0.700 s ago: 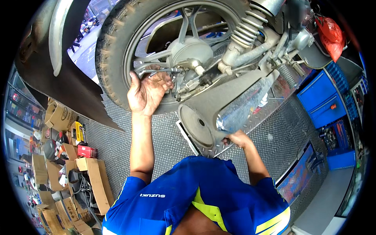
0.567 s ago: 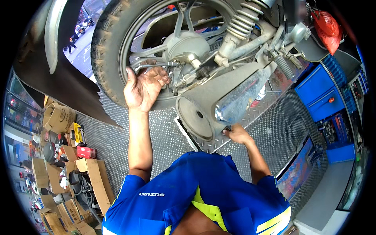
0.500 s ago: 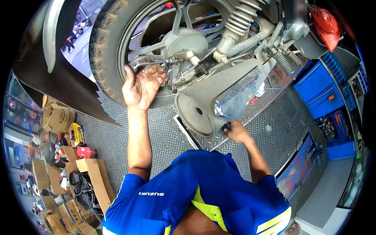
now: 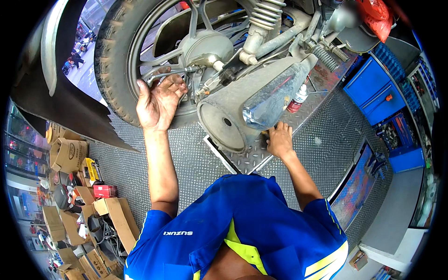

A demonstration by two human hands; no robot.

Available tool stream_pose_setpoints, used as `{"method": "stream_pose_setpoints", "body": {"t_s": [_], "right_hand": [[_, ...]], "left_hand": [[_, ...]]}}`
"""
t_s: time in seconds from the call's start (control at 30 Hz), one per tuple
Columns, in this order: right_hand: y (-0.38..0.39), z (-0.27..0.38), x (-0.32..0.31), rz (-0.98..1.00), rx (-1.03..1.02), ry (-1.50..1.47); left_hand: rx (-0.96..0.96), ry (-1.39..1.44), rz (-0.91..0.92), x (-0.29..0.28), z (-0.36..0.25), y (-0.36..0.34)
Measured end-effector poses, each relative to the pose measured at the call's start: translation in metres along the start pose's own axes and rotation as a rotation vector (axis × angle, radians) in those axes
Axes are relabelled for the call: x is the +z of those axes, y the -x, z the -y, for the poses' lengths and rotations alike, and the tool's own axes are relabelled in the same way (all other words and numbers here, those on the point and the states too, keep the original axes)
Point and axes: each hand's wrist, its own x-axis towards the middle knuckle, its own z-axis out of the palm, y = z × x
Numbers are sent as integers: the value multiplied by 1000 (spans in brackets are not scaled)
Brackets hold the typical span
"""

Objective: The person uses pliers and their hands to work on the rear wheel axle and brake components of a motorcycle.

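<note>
My left hand [image 4: 160, 102] is palm up beside the motorcycle's rear wheel [image 4: 109, 70], thumb stretched up. Its curled fingers go around a silver wrench [image 4: 161, 75], whose far end meets the parts next to the wheel hub [image 4: 205, 49]. Lower right, my right hand [image 4: 281, 141] reaches to the underside of the dusty exhaust muffler [image 4: 228, 119], fingers extended and slightly apart. A small yellowish thing [image 4: 265, 133] shows near its thumb, partly hidden. Just beyond those fingers, a white and red bottle [image 4: 298, 99] stands on the metal plate.
A coiled shock absorber [image 4: 267, 14] rises above the hub. The dark mudguard [image 4: 60, 102] hangs at the left. Cardboard boxes [image 4: 69, 154] are piled on the left. Blue tool cabinets [image 4: 373, 86] stand at the right, above patterned metal flooring [image 4: 322, 140]. A red bag [image 4: 377, 21] hangs top right.
The motorcycle sits a little further left and up in the picture. My right hand has moved up along the muffler and its fingers have straightened; the dark thing by them no longer shows.
</note>
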Motion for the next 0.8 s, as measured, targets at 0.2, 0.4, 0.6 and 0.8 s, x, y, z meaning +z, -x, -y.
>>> {"method": "stream_pose_setpoints", "body": {"t_s": [0.2,0.4,0.6,0.8], "right_hand": [[-27,18,0,-222,-101,-164],[-77,89,-14,-266,-329,-1627],[-145,149,-18,-609,-625,-1262],[-160,178,-27,-347,-452,-1683]], "left_hand": [[35,8,-32,-2,0,7],[71,91,82,-15,-1,2],[61,149,154,-24,3,-1],[79,169,77,-16,1,4]]}}
